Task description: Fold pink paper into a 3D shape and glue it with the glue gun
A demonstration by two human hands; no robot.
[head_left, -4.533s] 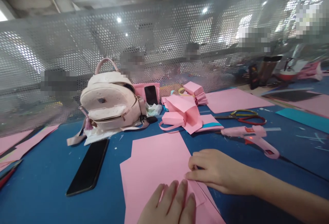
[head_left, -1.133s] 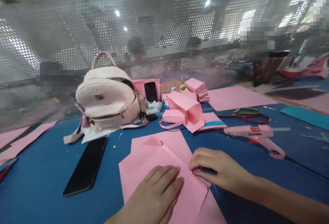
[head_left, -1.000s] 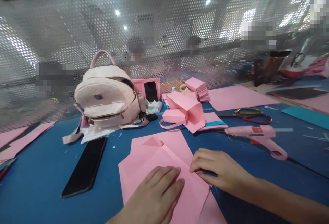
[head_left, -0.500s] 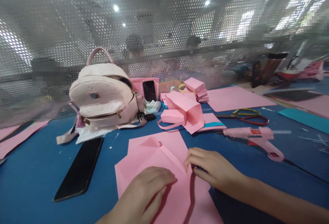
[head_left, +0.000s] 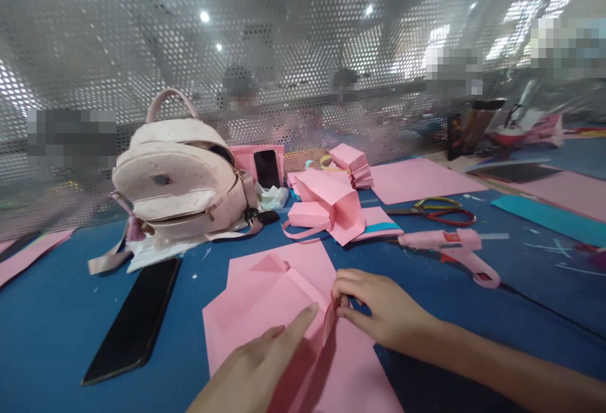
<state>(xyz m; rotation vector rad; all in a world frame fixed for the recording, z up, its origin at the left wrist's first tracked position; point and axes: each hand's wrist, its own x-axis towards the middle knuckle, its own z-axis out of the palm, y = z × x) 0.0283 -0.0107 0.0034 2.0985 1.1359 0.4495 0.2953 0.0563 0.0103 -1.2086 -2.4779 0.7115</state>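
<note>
A folded sheet of pink paper (head_left: 250, 305) lies in front of me on top of another pink sheet (head_left: 360, 375), with creased flaps along its upper and right edges. My left hand (head_left: 258, 359) rests over the folded sheet, index finger stretched out and its tip beside the raised fold. At the right edge, my right hand (head_left: 383, 305) has its fingers pinched on a flap of that paper, which stands up a little. Just beyond the sheets sit folded pink paper pieces (head_left: 331, 201), one with a blue strip.
A pink glue gun (head_left: 440, 241) with a black cord lies at the right, near scissors (head_left: 449, 214). On the left are a black phone (head_left: 135, 318) and a pale backpack (head_left: 180, 176). Flat pink sheets (head_left: 426, 180) lie farther back, before a perforated metal screen (head_left: 284, 40).
My left index finger has straightened toward the fold. The paper's right flap now stands up in my right fingers. The whole view has shifted slightly.
</note>
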